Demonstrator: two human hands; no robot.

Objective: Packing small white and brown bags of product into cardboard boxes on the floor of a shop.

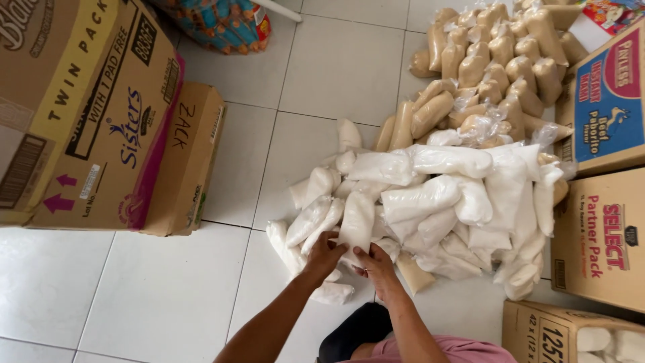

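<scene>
A heap of white powder-filled plastic bags (443,202) lies on the white tiled floor, with a heap of tan-filled bags (490,67) behind it. Both my hands reach to the near left edge of the white heap. My left hand (324,257) and my right hand (375,263) together grip the lower end of one long white bag (356,218), which points away from me. Other white bags lie touching it on both sides.
Stacked cardboard boxes (101,121) stand at the left. More cardboard boxes (601,222) line the right edge, one at the bottom right (571,333) open with white bags inside. A colourful packet (222,23) lies at the top.
</scene>
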